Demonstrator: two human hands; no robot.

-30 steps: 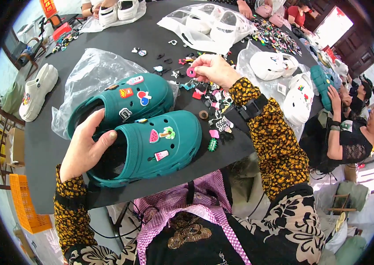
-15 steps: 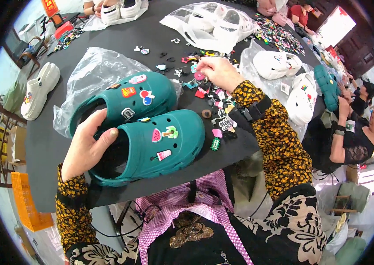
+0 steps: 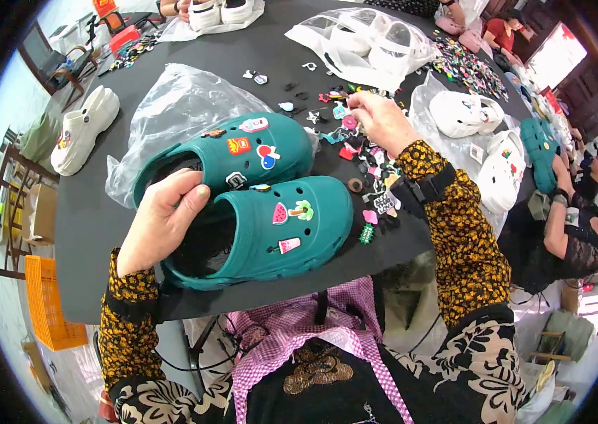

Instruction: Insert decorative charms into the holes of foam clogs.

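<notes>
A pair of dark green clogs lies side by side on the table, toes pointing right. The far clog (image 3: pixel 292 145) carries several charms, among them fries and a table-tennis bat. On the near clog (image 3: pixel 327 212) are a watermelon slice, a palm tree and a drink cup. My left hand (image 3: pixel 164 219) is closed at the heel openings, thumb and fingers gripping the near clog's inner rim. Over a loose heap of shoe charms (image 3: pixel 383 173), my right hand (image 3: pixel 387 124) has its fingertips pinched together beside a pink round charm (image 3: pixel 349 122). What they hold is too small to make out.
A clear plastic bag (image 3: pixel 172 106) lies behind the clogs. A white clog (image 3: pixel 85 131) is at left; bagged white clogs (image 3: pixel 362 42) stand at the back. More white clogs (image 3: pixel 502 173) lie right, near a co-worker holding a green clog (image 3: pixel 540 155). An orange crate (image 3: pixel 48 304) is lower left.
The whole view has shifted, so the table and clogs appear farther right. My right hand's fingertips have moved slightly farther from the pink charm. My left hand keeps its grip on the clog.
</notes>
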